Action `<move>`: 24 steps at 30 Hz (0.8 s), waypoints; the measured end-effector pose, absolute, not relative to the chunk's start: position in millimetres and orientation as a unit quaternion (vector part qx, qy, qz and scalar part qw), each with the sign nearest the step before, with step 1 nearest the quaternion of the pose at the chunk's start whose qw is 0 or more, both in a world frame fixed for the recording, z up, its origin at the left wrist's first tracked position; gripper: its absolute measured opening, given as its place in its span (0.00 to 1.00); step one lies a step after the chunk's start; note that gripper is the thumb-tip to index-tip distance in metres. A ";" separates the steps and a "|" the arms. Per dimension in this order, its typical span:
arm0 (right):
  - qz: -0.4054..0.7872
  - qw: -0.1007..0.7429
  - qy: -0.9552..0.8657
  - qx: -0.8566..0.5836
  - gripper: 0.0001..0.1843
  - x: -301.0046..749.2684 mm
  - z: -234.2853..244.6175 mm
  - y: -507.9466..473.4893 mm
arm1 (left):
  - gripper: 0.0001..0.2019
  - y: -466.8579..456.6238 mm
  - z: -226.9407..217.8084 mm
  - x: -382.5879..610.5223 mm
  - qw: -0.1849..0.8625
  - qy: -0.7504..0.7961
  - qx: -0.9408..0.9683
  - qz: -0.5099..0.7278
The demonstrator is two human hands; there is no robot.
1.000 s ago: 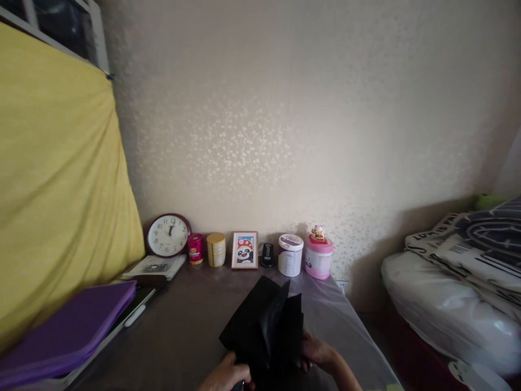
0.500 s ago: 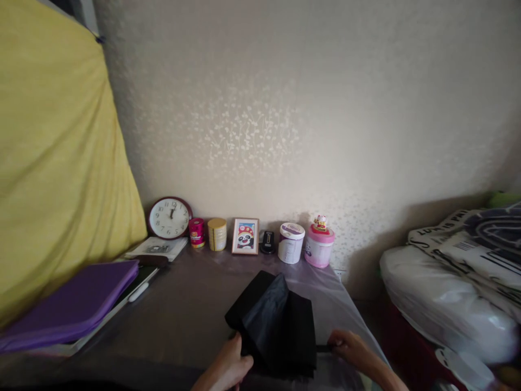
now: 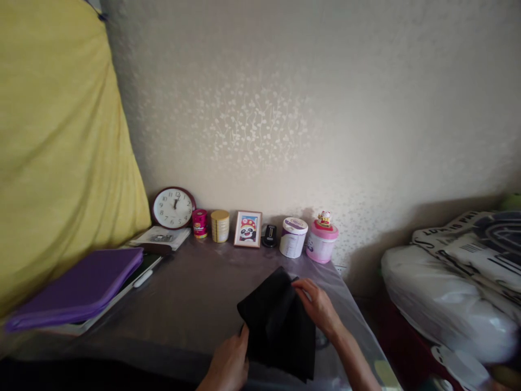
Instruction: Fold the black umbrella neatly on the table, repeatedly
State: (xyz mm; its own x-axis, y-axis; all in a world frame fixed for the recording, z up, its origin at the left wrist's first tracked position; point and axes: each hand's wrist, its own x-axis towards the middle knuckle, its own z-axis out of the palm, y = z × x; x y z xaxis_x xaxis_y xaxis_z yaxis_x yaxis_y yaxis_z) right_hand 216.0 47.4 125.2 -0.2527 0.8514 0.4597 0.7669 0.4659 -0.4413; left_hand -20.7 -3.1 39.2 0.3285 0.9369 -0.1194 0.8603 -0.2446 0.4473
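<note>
A black folding umbrella, its cloth panels loose and pleated, is held over the near part of the table. My left hand is closed on its lower left side, the thumb against the cloth; some fingers are hidden behind it. With its fingertips, my right hand pinches a fold of the cloth near the top right edge. A dark loop-like shape, too dim to make out, shows just right of the umbrella.
Along the wall stand a clock, a pink can, a yellow-lidded can, a framed panda picture, a white-and-purple tub and a pink tub. Left lies a purple folder. Bagged bedding sits right of the table.
My right hand has left the strip at the umbrella's right side and moved up and left to pinch its upper cloth. The panels are more gathered now, and the view has shifted slightly.
</note>
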 end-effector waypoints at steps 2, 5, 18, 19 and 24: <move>0.050 0.303 -0.808 -0.503 0.14 197.9 128.6 50.0 | 0.37 -2.1 36.5 -22.7 0.193 0.576 0.790 0.085; 0.033 0.221 -0.837 -0.500 0.17 178.7 129.4 53.3 | 0.38 -2.0 34.8 -25.0 0.180 0.573 0.795 0.088; 0.011 0.042 -0.858 -0.513 0.22 160.7 124.4 70.9 | 0.35 -15.8 55.0 -20.9 0.220 0.590 0.773 0.077; 0.015 0.046 -0.856 -0.515 0.20 160.1 124.4 72.2 | 0.35 -16.0 55.4 -21.2 0.222 0.592 0.771 0.073; 0.018 0.099 -0.849 -0.519 0.15 155.7 123.0 80.9 | 0.36 -16.1 52.3 -20.1 0.218 0.598 0.768 0.071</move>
State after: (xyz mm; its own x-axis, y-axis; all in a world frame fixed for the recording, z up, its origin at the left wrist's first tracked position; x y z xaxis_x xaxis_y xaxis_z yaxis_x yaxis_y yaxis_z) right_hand 155.7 80.9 123.0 -0.4408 0.8850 0.1500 0.8778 0.4599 -0.1340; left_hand -20.1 -16.1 52.3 0.2754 0.9493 -0.1519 0.8876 -0.1904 0.4193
